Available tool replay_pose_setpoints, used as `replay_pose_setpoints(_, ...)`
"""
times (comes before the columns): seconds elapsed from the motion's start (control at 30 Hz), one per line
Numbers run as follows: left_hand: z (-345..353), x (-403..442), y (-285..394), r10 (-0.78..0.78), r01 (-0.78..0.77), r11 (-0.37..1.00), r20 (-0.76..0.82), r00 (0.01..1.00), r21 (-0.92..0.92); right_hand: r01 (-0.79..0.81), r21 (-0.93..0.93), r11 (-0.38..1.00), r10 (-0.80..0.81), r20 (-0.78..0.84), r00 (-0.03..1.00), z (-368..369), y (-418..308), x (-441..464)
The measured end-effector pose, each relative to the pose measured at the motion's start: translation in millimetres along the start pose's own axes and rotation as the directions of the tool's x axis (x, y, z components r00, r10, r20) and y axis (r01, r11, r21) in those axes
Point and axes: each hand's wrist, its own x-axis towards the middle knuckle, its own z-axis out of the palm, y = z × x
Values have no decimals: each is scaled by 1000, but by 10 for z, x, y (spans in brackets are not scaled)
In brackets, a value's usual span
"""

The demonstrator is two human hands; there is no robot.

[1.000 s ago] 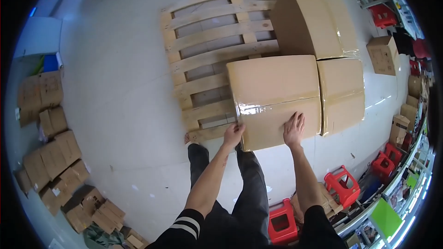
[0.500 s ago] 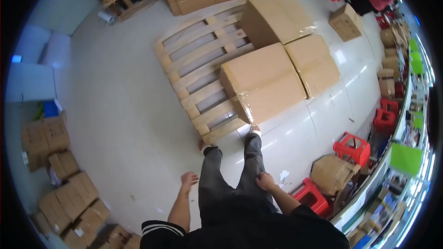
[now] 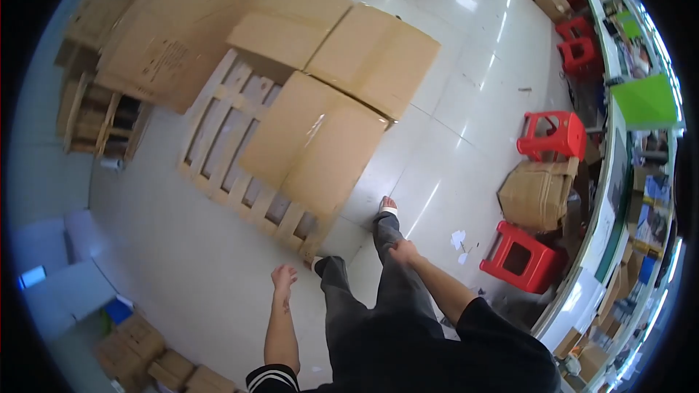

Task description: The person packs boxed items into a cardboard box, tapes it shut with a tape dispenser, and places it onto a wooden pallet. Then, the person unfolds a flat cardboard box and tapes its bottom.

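My left hand (image 3: 284, 276) hangs in the air at my left side, over the floor; its fingers are loosely bent, with nothing in them. My right hand (image 3: 403, 251) is at the front of my right thigh, against or just above the grey trousers (image 3: 408, 287). Its fingers are turned away and mostly hidden. Neither hand touches a box. Ahead of my feet lies a wooden pallet (image 3: 218, 127) bearing large taped cartons: a near carton (image 3: 313, 145), a far right carton (image 3: 375, 54) and a far left carton (image 3: 291, 22).
To the right, a red stool (image 3: 520, 258), another red stool (image 3: 551, 136) and a worn carton (image 3: 537, 193) stand by a long cluttered workbench (image 3: 619, 182). Big cartons (image 3: 175, 36) and a second pallet (image 3: 109, 120) are at far left. More boxes (image 3: 131, 349) lie at lower left. Paper scraps (image 3: 458, 239) dot the floor.
My view has turned to the right, so the pallet and its cartons sit further left. My feet have stepped along the pallet's near right corner. Both hands still hang low.
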Motion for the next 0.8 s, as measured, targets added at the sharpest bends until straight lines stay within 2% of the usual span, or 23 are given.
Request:
replay_pose_setpoints(0.1,901,182,592,24,-22,999,-28,999,48,-44,75,996,41,41,998,-416,400,407)
replay_pose_setpoints(0.17,1392,286,849,59,-56,997,-60,996,50,-3,127,992,3,2,1000,-710,645,720)
replay_pose_setpoints(0.23,1608,394,1072,115,-109,991,-78,990,80,1,170,986,4,-31,1000,-974,632,780)
replay_pose_setpoints(0.33,1745,317,1285,70,-70,985,8,998,160,-44,274,961,64,-62,996,-986,869,766)
replay_pose_setpoints(0.43,1985,79,1406,44,-45,995,10,999,91,-127,394,910,169,-75,983,-920,1443,1184)
replay_pose_setpoints(0.47,2008,145,1407,125,-127,978,19,992,167,-147,424,894,204,-92,975,-940,1549,1283)
replay_pose_setpoints(0.53,1943,361,1359,278,-277,908,43,960,315,-284,648,707,358,19,934,-1243,1415,1267)
replay_pose_setpoints(0.6,1917,221,1467,475,-433,778,25,880,454,-313,711,629,382,67,922,-1387,1282,1302)
replay_pose_setpoints(0.63,1882,123,1555,563,-491,695,26,826,525,-324,703,633,380,83,921,-1434,1184,1339)
replay_pose_setpoints(0.73,1715,23,1853,569,-376,600,-46,821,706,-291,698,655,329,85,941,-1422,885,1450)
replay_pose_setpoints(0.8,1608,263,2028,620,-433,619,-69,782,656,-297,720,627,333,97,938,-1381,634,1519)
